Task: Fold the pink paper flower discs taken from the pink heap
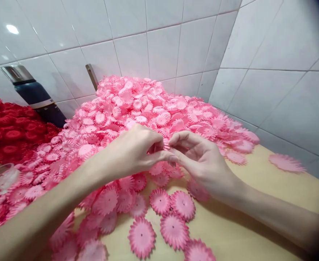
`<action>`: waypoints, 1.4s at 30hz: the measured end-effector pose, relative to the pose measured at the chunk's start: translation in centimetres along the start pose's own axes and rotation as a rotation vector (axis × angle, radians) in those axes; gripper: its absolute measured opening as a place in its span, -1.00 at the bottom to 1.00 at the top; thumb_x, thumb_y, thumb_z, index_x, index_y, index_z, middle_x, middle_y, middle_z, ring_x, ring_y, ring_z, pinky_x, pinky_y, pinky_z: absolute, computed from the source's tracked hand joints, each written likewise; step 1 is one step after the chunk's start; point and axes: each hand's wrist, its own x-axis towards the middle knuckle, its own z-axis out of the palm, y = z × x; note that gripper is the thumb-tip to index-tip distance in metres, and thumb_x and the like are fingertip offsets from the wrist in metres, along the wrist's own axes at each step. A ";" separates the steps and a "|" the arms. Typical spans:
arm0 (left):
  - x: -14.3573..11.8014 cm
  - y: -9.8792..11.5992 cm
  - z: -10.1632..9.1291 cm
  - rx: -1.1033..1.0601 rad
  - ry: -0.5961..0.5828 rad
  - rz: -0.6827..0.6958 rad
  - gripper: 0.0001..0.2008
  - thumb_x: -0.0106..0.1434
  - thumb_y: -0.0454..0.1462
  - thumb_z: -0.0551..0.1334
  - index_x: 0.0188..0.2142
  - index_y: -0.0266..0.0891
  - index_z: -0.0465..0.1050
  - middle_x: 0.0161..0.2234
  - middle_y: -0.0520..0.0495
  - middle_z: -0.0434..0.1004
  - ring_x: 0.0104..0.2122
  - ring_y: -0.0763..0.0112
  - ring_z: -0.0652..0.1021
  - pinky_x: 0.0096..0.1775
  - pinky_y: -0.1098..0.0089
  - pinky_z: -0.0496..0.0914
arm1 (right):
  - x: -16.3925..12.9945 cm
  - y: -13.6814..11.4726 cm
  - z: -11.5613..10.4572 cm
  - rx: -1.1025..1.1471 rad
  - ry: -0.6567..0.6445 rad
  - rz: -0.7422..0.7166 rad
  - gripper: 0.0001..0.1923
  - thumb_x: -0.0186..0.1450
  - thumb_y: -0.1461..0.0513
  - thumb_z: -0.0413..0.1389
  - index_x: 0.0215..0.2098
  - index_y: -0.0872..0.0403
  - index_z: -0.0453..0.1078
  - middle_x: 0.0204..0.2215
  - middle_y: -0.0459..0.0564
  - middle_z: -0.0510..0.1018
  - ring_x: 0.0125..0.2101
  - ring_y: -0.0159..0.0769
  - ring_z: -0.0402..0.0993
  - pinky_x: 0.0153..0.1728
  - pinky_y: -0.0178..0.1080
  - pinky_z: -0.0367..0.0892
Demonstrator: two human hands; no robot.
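Note:
My left hand [140, 148] and my right hand [203, 159] meet at the middle of the view, thumbs and fingers pinched together. Between the fingertips shows a small piece of pink fringed flower petal disc [166, 144], mostly hidden by the fingers. Both hands seem to grip it. Behind and below them spreads a large heap of pink petal discs [137, 105] with notched edges. Closer to me, several loose discs lie flat, such as one petal disc [142, 237] with a small dark hole at its centre.
A dark blue bottle [43, 101] with a steel cap leans at the left, beside a heap of red petal discs [15, 130]. A clear plastic container [1, 179] sits at the left edge. White tiled walls [164, 47] bound the yellowish tabletop [257, 224].

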 end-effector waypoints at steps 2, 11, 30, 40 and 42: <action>-0.1 -0.2 0.1 -0.018 0.010 0.003 -0.67 0.30 -0.16 0.22 -0.52 -0.33 0.44 -0.63 0.08 0.37 -0.62 0.57 0.31 -0.55 0.48 0.16 | -0.1 -0.2 0.1 0.008 -0.006 0.004 -0.91 0.23 0.31 0.22 -0.33 0.05 0.39 -0.36 -0.11 0.47 -0.30 -0.40 0.46 -0.27 -0.36 0.44; -0.1 -0.4 -1.2 -0.223 -0.102 -0.050 -0.79 0.33 -0.21 0.19 -0.38 -0.29 0.45 -0.52 0.11 0.42 -0.54 0.58 0.37 -0.50 0.54 0.22 | 0.0 -0.2 -0.3 0.019 -0.037 0.009 -0.95 0.28 0.32 0.15 -0.31 0.05 0.39 -0.35 -0.13 0.45 -0.40 -0.48 0.40 -0.35 -0.38 0.37; -0.2 -0.2 -1.0 -0.220 -0.047 -0.122 -0.81 0.26 -0.19 0.25 -0.41 -0.28 0.44 -0.51 0.06 0.43 -0.51 0.50 0.41 -0.49 0.48 0.23 | 0.0 0.0 -0.2 -0.089 0.093 0.007 -0.83 0.07 0.18 0.34 -0.40 0.05 0.48 -0.42 -0.05 0.60 -0.36 -0.29 0.56 -0.26 -0.23 0.51; 0.1 -0.6 -0.5 -0.156 0.040 -0.057 -0.71 0.26 -0.26 0.25 -0.56 -0.34 0.40 -0.66 0.12 0.26 -0.63 0.58 0.25 -0.58 0.49 0.12 | 0.1 -0.2 -0.2 -0.091 0.088 -0.028 -0.86 0.17 0.19 0.28 -0.37 0.06 0.45 -0.41 -0.06 0.57 -0.36 -0.32 0.52 -0.30 -0.26 0.48; 0.1 -0.5 -0.5 -0.156 0.063 -0.066 -0.64 0.27 -0.22 0.24 -0.61 -0.32 0.32 -0.68 0.14 0.15 -0.64 0.59 0.19 -0.59 0.48 0.07 | 0.1 -0.2 -0.2 -0.072 0.077 -0.012 -0.88 0.20 0.18 0.26 -0.34 0.06 0.45 -0.40 -0.06 0.56 -0.37 -0.32 0.52 -0.32 -0.25 0.48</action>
